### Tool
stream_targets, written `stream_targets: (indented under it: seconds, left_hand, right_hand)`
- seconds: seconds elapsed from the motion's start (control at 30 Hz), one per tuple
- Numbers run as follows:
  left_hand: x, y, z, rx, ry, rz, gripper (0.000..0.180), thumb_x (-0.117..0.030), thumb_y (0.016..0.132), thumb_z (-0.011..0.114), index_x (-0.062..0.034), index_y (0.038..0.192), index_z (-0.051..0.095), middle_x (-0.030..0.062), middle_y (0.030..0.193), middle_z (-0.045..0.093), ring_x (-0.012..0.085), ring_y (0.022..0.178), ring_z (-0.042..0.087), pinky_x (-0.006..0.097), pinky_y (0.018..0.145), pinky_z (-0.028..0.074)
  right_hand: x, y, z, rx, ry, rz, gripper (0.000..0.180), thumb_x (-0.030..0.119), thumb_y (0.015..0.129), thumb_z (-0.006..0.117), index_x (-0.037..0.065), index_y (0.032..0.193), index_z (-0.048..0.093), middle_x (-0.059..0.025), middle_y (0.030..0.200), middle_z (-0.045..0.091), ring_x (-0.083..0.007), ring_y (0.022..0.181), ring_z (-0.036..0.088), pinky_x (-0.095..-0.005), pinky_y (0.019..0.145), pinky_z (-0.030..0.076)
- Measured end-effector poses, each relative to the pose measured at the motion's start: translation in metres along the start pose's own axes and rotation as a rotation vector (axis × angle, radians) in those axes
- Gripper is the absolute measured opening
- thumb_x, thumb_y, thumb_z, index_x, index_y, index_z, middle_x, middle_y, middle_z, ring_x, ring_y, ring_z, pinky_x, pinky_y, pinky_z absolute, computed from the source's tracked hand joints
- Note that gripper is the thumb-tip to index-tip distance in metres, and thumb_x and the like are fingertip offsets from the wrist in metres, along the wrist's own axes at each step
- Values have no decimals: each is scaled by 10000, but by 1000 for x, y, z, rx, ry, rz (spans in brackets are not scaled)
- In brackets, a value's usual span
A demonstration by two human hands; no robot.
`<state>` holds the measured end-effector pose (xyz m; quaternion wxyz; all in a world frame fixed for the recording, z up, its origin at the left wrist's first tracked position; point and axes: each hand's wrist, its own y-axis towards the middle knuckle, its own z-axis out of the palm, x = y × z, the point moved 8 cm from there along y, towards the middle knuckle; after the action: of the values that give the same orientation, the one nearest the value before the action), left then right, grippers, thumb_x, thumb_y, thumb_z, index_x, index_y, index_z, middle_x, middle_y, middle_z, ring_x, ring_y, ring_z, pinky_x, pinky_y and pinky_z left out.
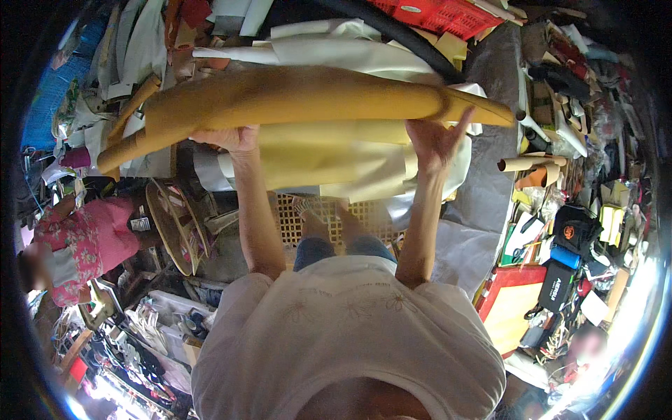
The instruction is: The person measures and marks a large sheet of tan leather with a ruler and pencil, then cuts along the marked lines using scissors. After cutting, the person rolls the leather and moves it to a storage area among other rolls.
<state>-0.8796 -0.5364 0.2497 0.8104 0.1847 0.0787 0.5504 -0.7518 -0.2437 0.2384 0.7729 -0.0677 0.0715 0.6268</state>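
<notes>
A long mustard-yellow roll of leather-like sheet (301, 98) is held up in front of me, stretching from left to right. My left hand (236, 138) grips its near lower edge left of the middle, the fingers partly hidden by the material. Toward the right end, my right hand (434, 143) supports the roll from below, its thumb raised against the near side. Some of the right fingers are hidden behind the roll. Under it lie pale yellow sheets (315, 157) and white sheets (329, 50), spread across the work surface.
A red plastic crate (448, 17) stands at the far right. Piles of scraps and rolled pieces (535, 164) line the right side, near a red-framed board (514, 308). At left are a wooden-framed stool or chair (178, 224) and a person in pink clothing (98, 238).
</notes>
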Motion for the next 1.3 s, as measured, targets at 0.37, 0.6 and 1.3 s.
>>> stream_targets:
  seconds: [0.37,0.6,1.3]
  left_hand:
    - [4,37,-52,-331,-14,19,625,-487,688,773,-119,1168,616,34,1179,628,236,1162,523,487,1017,399]
    - [2,28,-57,-506,238,21,740,-499,732,759,-137,1316,483,135,1291,531,311,1221,480,510,1032,407]
    - [13,112,-135,-808,567,172,510,-235,737,738,-25,1166,561,163,1139,598,318,1105,545,547,1020,390]
  right_hand:
    - [17,9,-13,-141,-332,-157,379,323,805,735,108,1085,595,-80,1078,605,-231,1019,556,-459,1016,420]
    - [33,40,-22,224,-63,-210,461,141,643,807,66,1050,605,-20,872,575,-241,963,567,-521,1162,222]
    - [59,121,-52,-126,-568,81,572,394,853,675,95,1306,495,-113,1365,480,-277,1334,370,-508,1113,289]
